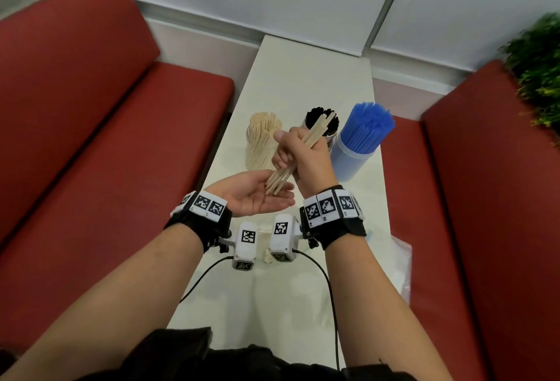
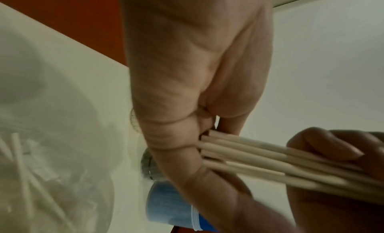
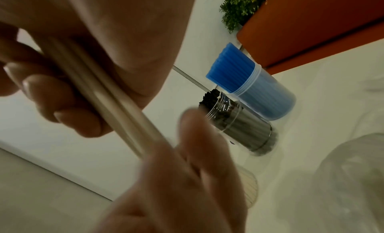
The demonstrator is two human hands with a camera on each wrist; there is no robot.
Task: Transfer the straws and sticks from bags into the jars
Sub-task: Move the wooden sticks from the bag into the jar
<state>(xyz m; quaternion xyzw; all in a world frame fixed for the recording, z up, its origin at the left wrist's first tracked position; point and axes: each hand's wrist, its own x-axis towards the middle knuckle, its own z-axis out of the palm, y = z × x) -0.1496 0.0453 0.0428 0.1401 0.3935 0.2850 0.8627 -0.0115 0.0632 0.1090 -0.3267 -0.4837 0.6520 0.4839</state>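
We see the right hand [image 1: 303, 153] gripping a bundle of sticks [image 1: 298, 153], fingers curled round its middle, held above the table [image 1: 309, 71] near centre of the head view. The bundle slants, top end toward 1 o'clock, bottom end toward 7 o'clock. The lower tips touch the palm of the left hand [image 1: 257, 195], which lies flat, palm up, fingers straight and relaxed, holding nothing. In the left wrist view the stick ends [image 2: 239, 152] butt against the fingers [image 2: 187, 146] of the left hand; the right hand [image 2: 332, 154] shows at 4 o'clock. In the right wrist view the sticks [image 3: 99, 92] run diagonally through the curled right fingers [image 3: 68, 111], blurred left hand [image 3: 176, 187] at 6 o'clock.

Three jars stand on the table just beyond the hands. Stick jar [image 1: 260, 141] at 10 o'clock of the right hand, full of pale sticks. Black jar [image 1: 328, 126] at 1 o'clock, partly behind the bundle, with black straws. Blue jar [image 1: 360, 141] at 3 o'clock, packed with blue straws sticking out above the rim. Black and blue jars stand side by side; we cannot tell if they touch.

A clear bag [image 1: 400, 262] lies on the table at 4 o'clock, near the right forearm. Another bag [image 2: 41, 162] with a few pale sticks fills the left of the left wrist view. Red seats [image 1: 91, 107] flank the table. Plant [image 1: 536, 71] at 2 o'clock.
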